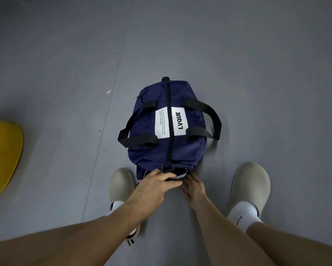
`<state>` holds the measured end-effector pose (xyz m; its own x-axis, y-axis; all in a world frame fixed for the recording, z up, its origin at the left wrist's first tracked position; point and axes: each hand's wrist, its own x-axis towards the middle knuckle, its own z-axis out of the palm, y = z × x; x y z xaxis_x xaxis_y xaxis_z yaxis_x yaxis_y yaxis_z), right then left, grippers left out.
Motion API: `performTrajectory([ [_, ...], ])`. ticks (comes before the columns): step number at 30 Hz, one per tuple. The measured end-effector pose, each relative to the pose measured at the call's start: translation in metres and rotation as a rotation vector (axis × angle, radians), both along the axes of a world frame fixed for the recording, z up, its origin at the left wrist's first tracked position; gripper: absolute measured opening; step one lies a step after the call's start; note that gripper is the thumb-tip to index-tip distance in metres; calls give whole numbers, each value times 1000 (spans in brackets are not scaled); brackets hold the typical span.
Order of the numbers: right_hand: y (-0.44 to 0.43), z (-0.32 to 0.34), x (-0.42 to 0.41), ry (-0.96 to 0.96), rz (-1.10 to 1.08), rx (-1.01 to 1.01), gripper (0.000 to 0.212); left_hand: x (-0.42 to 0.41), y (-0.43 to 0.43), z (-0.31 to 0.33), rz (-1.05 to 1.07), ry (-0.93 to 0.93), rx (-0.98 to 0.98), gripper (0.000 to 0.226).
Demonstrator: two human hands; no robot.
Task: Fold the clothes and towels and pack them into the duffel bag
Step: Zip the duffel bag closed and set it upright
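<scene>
Bare forearms reach down from the bottom edge to the near end of the duffel bag (182,150), which lies lengthwise on the smooth grey floor (65,73) between the person's feet. The left hand (155,186) grips that end, its fingers (172,179) curled over a dark fold of fabric just below a black D-ring (167,167). The right hand (195,187) lies just beside it, fingers held together and pointing into the same fold; their tips are hidden, so I cannot tell whether they pinch anything.

The bag is a rounded barrel of navy woven cloth, with a black zip (169,96) closed along its top. A white rectangular label (179,122) printed "LVQUE" crosses the middle, and two flat black webbing handles (213,116) flop outward, one to each side.

Rounded, matte beige clogs (249,187) over white ribbed socks (244,214) flank the bag. A glossy yellow curved object (1,156) sits at the left edge.
</scene>
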<state>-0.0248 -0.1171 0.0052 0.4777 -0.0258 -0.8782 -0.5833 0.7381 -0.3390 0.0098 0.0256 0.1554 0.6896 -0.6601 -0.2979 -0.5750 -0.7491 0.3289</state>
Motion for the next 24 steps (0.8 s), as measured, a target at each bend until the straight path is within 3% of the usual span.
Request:
performTrajectory([
  [4,4,0,1,42,-2,-57,19,3,3,-2,13,-33,-19,75],
  [7,2,2,-5,53,231,-467,4,8,1,-1,10,-75,-24,76],
  [10,-4,13,-16,33,364,-685,11,12,-1,-2,11,-107,-18,74],
  [14,-13,32,-18,-37,497,-805,20,16,0,2,-1,-59,39,73],
  [24,-33,83,5,-151,499,-892,21,30,-11,21,53,-74,-10,67],
])
